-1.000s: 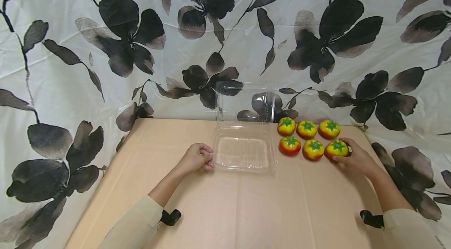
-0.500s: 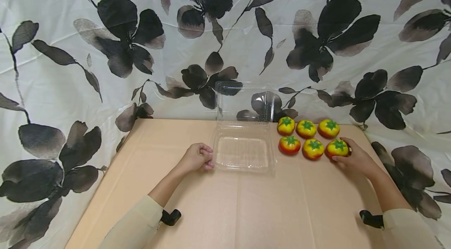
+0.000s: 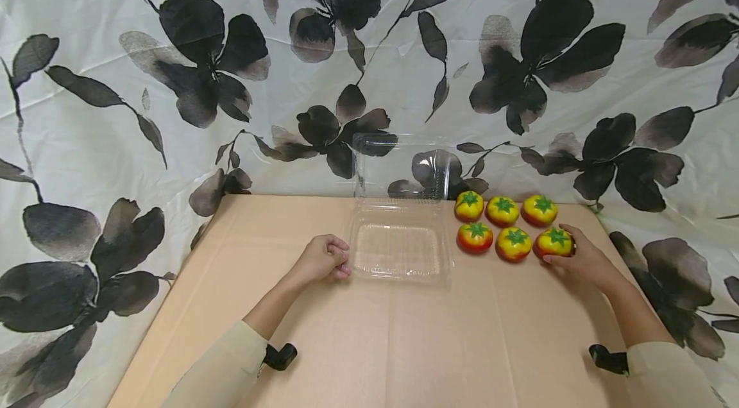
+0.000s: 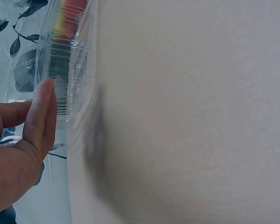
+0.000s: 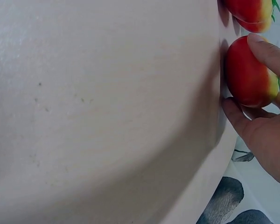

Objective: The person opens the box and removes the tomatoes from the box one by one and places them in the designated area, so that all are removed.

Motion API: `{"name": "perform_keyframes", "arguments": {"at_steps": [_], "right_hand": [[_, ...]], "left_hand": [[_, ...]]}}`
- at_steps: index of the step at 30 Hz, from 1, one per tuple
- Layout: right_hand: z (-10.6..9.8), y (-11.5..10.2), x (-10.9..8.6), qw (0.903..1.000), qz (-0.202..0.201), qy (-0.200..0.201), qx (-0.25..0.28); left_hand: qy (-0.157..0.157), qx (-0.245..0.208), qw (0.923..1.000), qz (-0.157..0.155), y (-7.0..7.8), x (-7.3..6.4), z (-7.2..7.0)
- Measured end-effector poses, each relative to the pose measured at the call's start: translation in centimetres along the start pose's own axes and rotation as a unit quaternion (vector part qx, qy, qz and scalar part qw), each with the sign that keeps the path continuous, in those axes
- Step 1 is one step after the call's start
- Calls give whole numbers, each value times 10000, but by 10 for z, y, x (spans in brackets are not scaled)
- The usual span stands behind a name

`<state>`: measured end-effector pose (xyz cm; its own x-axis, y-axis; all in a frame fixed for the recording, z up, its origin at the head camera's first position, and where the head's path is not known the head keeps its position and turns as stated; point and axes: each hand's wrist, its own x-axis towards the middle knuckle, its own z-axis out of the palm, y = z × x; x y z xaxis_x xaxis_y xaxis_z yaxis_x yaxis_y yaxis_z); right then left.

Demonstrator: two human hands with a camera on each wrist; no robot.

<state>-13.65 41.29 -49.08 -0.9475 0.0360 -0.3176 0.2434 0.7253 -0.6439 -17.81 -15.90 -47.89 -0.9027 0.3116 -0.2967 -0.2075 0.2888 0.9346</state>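
A clear plastic clamshell container (image 3: 398, 274) lies on the table with its lid (image 3: 404, 167) raised at the back. At its left side, my left hand (image 3: 320, 258) holds the rim between thumb and fingers; the left wrist view shows the fingers (image 4: 37, 123) against the container's corner (image 4: 77, 88). To the right of the container sit toy tomatoes in two rows, red and yellow with green star-shaped tops. My right hand (image 3: 586, 257) grips the front-row right-end tomato (image 3: 552, 243) from its right side. In the right wrist view that tomato (image 5: 247, 72) shows its red underside.
Other tomatoes stand close by: front row middle tomato (image 3: 513, 245), front row left tomato (image 3: 475, 238), and the back row with its right tomato (image 3: 539, 211). A floral cloth (image 3: 277, 87) hangs behind the light brown tabletop (image 3: 439, 344).
Both hands stay almost where they were. The gripped tomato shifts very slightly to the right.
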Motion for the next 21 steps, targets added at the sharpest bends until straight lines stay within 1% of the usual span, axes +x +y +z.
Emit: {"name": "perform_keyframes", "arguments": {"at_steps": [7, 12, 16, 21], "right_hand": [[-1, 3, -1, 10000, 61, 16, -14], [-4, 3, -4, 9998, 98, 37, -149], [-8, -3, -7, 9997, 22, 133, -193], [-14, -15, -9, 9990, -157, 375, -180]], "left_hand": [[46, 22, 10000, 15, -1, 1, 0], [29, 33, 10000, 58, -3, 1, 1], [91, -64, 9999, 51, -2, 0, 2], [188, -121, 9997, 36, 0, -1, 3]]}}
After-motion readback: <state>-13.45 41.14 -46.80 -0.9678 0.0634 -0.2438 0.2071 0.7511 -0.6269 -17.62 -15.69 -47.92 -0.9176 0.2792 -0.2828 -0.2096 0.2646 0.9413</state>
